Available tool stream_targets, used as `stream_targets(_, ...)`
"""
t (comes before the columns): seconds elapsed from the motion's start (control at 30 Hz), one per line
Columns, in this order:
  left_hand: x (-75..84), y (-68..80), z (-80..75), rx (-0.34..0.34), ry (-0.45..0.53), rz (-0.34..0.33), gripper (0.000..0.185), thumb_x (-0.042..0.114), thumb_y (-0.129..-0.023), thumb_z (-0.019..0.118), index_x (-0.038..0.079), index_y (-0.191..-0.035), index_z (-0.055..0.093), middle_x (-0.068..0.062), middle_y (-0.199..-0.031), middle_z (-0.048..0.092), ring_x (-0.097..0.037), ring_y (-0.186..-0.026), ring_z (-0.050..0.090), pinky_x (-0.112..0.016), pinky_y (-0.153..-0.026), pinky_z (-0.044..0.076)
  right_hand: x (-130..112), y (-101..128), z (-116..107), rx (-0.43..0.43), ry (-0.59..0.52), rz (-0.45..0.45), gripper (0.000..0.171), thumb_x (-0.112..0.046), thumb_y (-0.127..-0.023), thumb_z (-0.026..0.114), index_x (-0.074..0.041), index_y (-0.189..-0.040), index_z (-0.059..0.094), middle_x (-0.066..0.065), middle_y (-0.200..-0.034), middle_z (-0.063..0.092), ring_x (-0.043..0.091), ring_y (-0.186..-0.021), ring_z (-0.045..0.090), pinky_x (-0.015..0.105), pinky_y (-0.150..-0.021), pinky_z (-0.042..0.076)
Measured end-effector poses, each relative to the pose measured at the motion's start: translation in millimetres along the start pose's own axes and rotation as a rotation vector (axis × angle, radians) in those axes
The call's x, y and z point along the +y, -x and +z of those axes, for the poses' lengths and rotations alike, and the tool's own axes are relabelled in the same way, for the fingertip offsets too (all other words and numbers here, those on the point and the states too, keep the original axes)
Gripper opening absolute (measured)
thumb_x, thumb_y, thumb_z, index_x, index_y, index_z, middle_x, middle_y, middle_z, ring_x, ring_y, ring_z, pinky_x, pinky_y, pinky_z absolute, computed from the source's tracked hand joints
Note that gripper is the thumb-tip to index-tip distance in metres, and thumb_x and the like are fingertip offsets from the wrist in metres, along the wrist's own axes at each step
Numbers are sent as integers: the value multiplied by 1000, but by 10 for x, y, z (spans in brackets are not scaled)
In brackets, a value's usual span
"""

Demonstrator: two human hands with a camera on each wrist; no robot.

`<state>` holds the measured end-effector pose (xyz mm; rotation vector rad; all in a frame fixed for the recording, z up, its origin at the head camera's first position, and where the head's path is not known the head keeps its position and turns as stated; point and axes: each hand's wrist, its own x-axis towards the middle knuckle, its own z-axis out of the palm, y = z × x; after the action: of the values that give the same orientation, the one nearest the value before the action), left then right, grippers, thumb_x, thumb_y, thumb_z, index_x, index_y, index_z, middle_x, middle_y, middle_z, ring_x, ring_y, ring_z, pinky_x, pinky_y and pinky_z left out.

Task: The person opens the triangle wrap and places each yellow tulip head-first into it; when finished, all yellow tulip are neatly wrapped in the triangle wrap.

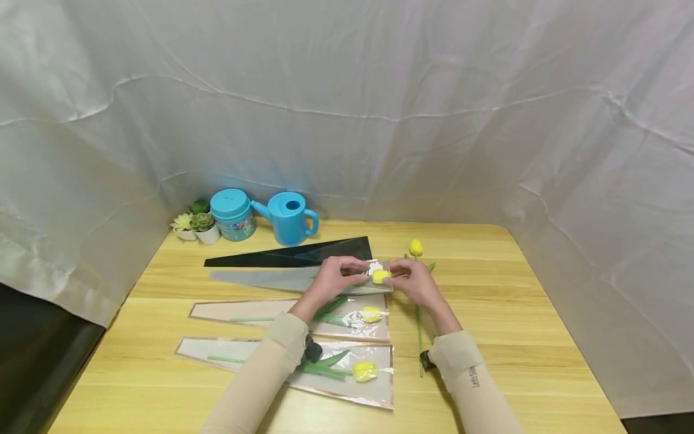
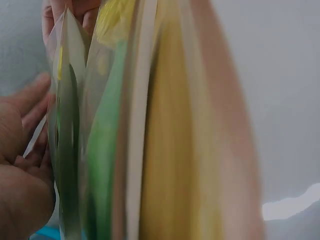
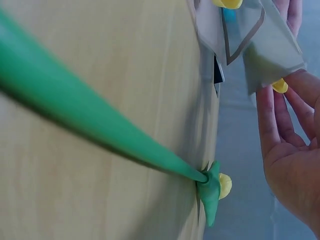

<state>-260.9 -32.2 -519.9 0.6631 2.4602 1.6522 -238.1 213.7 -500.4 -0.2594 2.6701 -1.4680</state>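
A grey flower sleeve [image 1: 255,276] with a clear front has a yellow tulip [image 1: 381,276] at its wide right end. My right hand [image 1: 416,284] pinches the sleeve's open edge beside the bloom; in the right wrist view the yellow petals [image 3: 280,86] show past this edge. On the other side of the bloom, my left hand [image 1: 337,278] holds the sleeve with bent thumb and fingers, some of them hidden by the film in the left wrist view. Nearer me lie two pink-edged sleeves [image 1: 211,310], each with a yellow tulip inside.
Behind the grey sleeve lies a black sleeve [image 1: 282,255]. A loose yellow tulip [image 1: 415,247] lies at the right, its green stem passing under my right arm. Along the back left stand a blue watering can [image 1: 289,220], a lidded teal jar [image 1: 233,214] and small potted succulents [image 1: 203,228].
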Motion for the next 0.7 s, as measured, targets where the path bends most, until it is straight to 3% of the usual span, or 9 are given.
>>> stream_targets(0.17,17,56,-112,-72,-75,-1,51,31,-83,89,24,-130,73,11,-134,69,-17,-129,59,-47,-112,46,8,8,-14,-1,-11,18,34,-20,-91,82,-7,-122,73,12,-124,73,30,-112,67,35,-88,61)
stream_targets(0.4,17,88,-187,-179,-120,-15,67,26,-79,93,30,-140,65,13,-144,62,-18,-135,53,-49,-116,41,-8,14,-23,5,-38,28,34,-18,-90,82,-5,-120,74,14,-120,73,29,-109,68,37,-88,61)
stream_targets(0.7,-26,90,-174,-161,-92,-6,63,30,-83,89,22,-141,65,11,-139,67,-18,-138,54,-49,-118,40,14,-11,-19,-3,-44,27,35,-20,-90,82,-6,-122,74,14,-122,73,29,-110,69,36,-89,61)
